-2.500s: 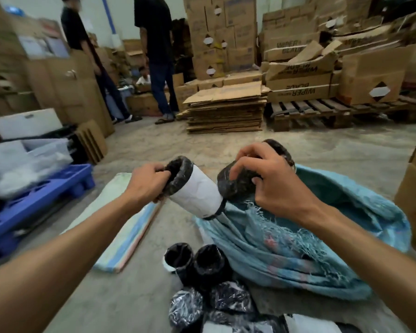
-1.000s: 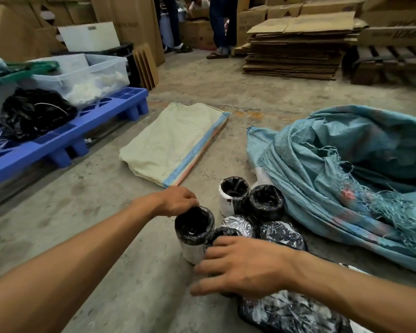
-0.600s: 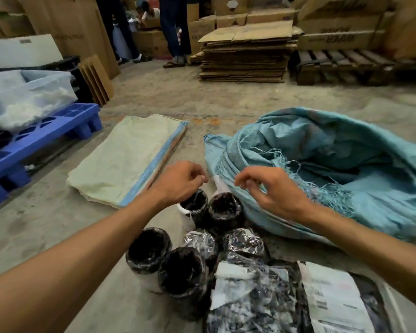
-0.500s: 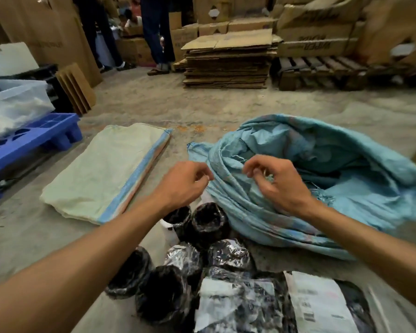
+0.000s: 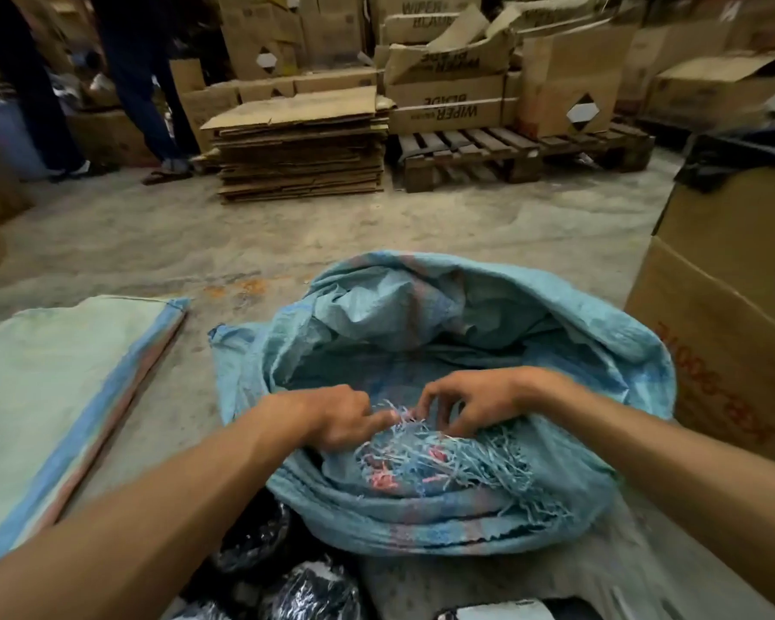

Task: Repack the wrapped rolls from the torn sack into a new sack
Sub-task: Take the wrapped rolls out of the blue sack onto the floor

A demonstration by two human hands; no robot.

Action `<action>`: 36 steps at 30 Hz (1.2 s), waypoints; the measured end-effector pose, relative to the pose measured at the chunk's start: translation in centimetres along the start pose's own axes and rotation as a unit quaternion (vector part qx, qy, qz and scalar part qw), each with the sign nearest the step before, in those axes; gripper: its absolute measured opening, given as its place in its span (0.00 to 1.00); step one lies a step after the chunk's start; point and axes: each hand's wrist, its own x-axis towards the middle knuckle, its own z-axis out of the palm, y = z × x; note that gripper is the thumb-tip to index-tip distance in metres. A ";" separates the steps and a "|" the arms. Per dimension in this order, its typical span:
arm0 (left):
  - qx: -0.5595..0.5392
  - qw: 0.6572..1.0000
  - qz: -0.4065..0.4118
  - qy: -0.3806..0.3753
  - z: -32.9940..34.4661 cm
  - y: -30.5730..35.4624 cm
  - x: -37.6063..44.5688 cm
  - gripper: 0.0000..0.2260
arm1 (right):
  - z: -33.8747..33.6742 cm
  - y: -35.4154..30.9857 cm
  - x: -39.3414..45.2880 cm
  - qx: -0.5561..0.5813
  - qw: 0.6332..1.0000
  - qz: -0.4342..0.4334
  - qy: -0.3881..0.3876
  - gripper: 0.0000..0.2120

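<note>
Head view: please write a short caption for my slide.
Both hands, left and right, grip the frayed rim of the torn blue sack; wrapped rolls lie beside it.

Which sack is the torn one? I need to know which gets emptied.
The blue sack under both hands: its near edge is frayed into loose strands. The pale green sack lies flat and folded, edges intact.

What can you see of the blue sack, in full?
The blue sack looks like woven plastic, light blue with faint pink bands, crumpled on the concrete floor, mouth open toward the camera. Its near rim is rolled down and frayed into loose blue and pink strands. The left hand and right hand hold that rim. Wrapped rolls lie before it.
</note>
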 end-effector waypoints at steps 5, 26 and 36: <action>-0.007 0.999 -0.020 -0.032 1.8 -0.6 1.7 0.13 | 0.6 0.0 1.3 -0.031 0.994 -0.023 0.106 0.13; -0.362 0.920 -0.122 -0.091 0.8 -1.7 3.8 0.20 | -0.3 2.1 -2.0 -0.115 0.979 0.008 0.171 0.16; -0.535 0.831 -0.154 -0.021 -0.1 -5.2 3.9 0.15 | -0.7 1.3 -1.9 0.013 0.991 0.032 0.127 0.11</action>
